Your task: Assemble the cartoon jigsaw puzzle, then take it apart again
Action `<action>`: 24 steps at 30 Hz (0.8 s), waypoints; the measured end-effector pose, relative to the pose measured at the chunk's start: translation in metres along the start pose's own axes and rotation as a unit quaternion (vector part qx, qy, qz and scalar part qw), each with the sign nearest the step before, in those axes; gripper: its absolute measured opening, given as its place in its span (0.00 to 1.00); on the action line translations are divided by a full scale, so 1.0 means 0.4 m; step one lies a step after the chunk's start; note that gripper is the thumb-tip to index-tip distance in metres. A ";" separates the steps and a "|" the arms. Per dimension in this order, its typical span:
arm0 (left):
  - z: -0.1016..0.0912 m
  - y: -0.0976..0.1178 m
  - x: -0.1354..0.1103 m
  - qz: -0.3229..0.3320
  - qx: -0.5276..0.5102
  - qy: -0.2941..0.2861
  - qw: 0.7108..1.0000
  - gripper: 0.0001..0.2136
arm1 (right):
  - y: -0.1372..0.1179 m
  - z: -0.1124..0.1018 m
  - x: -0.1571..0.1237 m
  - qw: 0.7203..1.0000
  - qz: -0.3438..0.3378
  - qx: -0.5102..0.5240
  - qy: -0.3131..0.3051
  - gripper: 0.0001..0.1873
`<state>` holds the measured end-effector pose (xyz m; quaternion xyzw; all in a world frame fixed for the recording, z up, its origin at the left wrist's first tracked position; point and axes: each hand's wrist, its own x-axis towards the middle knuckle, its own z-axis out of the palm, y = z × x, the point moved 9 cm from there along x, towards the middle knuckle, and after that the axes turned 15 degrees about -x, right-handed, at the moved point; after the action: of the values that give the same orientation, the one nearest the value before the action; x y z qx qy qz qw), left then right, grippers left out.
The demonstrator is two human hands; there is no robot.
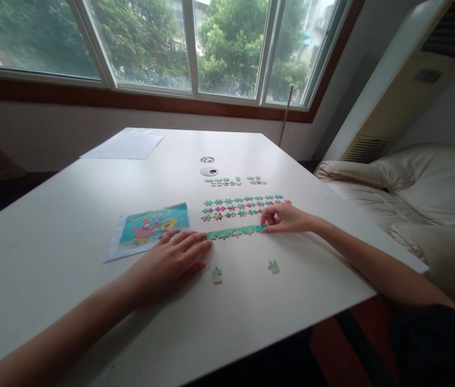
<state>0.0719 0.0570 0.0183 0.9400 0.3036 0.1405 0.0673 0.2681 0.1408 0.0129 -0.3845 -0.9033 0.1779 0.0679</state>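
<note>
Sheet: white, lying at the far left of the table, well apart from my hands.
Picture: printed in bright colours, just beside my left hand; if that hand slides back, I could drag it askew.
Left hand: palm down, fingers stretched out and gripping nothing, tips at the strip's left end. Too hard a push here could shove the whole strip sideways.
Discs: two, round, at the far side beyond the pieces, out of harm's way, I judge.
Left loose piece: near me, just beside my left thumb, which could flick it away.
Strip: green, joined pieces, lying between my two hands. Uneven pressure from the two ends could make it bow or pop a joint.
Far pieces: small rows beyond the rest, with a gap between two groups.
Middle rows: loose, just beyond the strip; a bump could scatter their order.
Right loose piece: apart, on my side of the strip; my right wrist could catch it if drawn back low.
Right hand: fingers curled at the strip's right end; whether they pinch a piece, I cannot tell. My knuckles crowd the middle rows, so a careless twist could knock those.
</note>
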 end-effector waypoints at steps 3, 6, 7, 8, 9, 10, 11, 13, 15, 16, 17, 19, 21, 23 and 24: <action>-0.001 -0.001 0.000 -0.002 -0.005 0.004 1.000 0.15 | 0.001 0.002 0.001 1.000 -0.003 0.003 0.001 0.12; -0.002 -0.002 0.001 -0.001 -0.008 0.009 1.000 0.15 | 0.000 0.002 0.002 1.000 -0.008 0.003 0.001 0.12; -0.001 -0.002 0.000 -0.001 -0.007 0.007 1.000 0.15 | 0.001 -0.001 0.001 1.000 -0.008 0.000 0.001 0.12; 0.001 -0.003 0.000 -0.001 -0.004 0.004 1.000 0.15 | 0.002 -0.004 -0.001 1.000 -0.006 -0.004 -0.001 0.13; 0.002 -0.004 0.000 -0.002 -0.001 0.002 1.000 0.15 | 0.006 -0.009 -0.004 1.000 -0.003 -0.007 -0.003 0.13; 0.003 -0.005 -0.001 -0.003 0.002 0.000 1.000 0.16 | 0.013 -0.014 -0.009 1.000 0.003 -0.010 -0.008 0.14; 0.004 -0.006 -0.001 -0.004 0.004 -0.001 1.000 0.16 | 0.022 -0.018 -0.015 1.000 0.010 -0.013 -0.017 0.14; 0.004 -0.006 -0.001 -0.005 0.004 -0.003 1.000 0.16 | 0.049 -0.026 -0.031 0.999 0.027 -0.014 -0.040 0.15; 0.004 -0.004 -0.001 -0.005 0.003 -0.004 1.000 0.15 | 0.085 -0.033 -0.049 0.997 0.046 -0.015 -0.060 0.15; 0.004 -0.003 0.000 -0.004 0.003 -0.005 1.000 0.15 | 0.103 -0.037 -0.057 0.996 0.054 -0.014 -0.065 0.16; 0.005 -0.002 0.000 -0.003 0.004 -0.006 1.000 0.15 | 0.119 -0.040 -0.063 0.996 0.061 -0.013 -0.070 0.17; 0.006 -0.002 0.000 -0.002 0.005 -0.008 1.000 0.15 | 0.144 -0.043 -0.072 0.995 0.069 -0.011 -0.077 0.17; 0.007 -0.003 -0.001 -0.001 0.006 -0.008 1.000 0.16 | 0.157 -0.039 -0.075 0.993 0.072 -0.007 -0.089 0.18; 0.007 -0.005 -0.002 0.000 0.006 -0.007 1.000 0.16 | 0.158 -0.035 -0.076 0.993 0.072 -0.002 -0.098 0.18; 0.008 -0.006 -0.002 0.000 0.006 -0.008 1.000 0.16 | 0.157 -0.034 -0.076 0.992 0.072 0.001 -0.101 0.18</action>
<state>0.0708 0.0583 0.0148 0.9415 0.3039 0.1313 0.0638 0.3347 0.1630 0.0024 -0.4283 -0.8754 0.2213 -0.0365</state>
